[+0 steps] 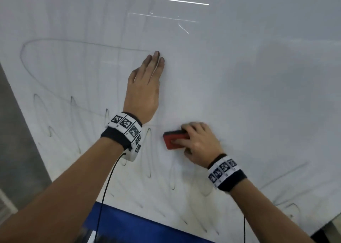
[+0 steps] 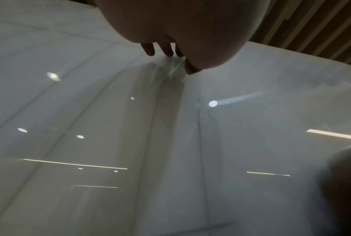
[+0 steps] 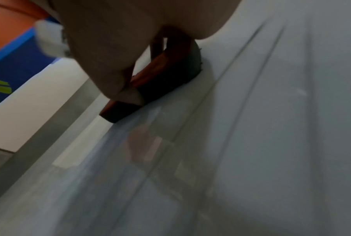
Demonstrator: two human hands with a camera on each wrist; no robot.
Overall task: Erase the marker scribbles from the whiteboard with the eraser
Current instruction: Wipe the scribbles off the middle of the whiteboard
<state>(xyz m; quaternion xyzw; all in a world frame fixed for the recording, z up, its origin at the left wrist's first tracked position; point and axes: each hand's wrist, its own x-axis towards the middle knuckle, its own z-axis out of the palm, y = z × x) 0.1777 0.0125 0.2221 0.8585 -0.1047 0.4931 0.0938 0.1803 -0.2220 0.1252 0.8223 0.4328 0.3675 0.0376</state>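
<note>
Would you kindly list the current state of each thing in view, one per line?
whiteboard: partly wiped, hazy grey smears on it.
marker scribbles: thin loops and zigzags remain at left and along the near edge.
eraser: red, pad flat on the board.
right hand: grips the eraser.
left hand: flat on the board, fingers straight, fingertips dark-smudged.
</note>
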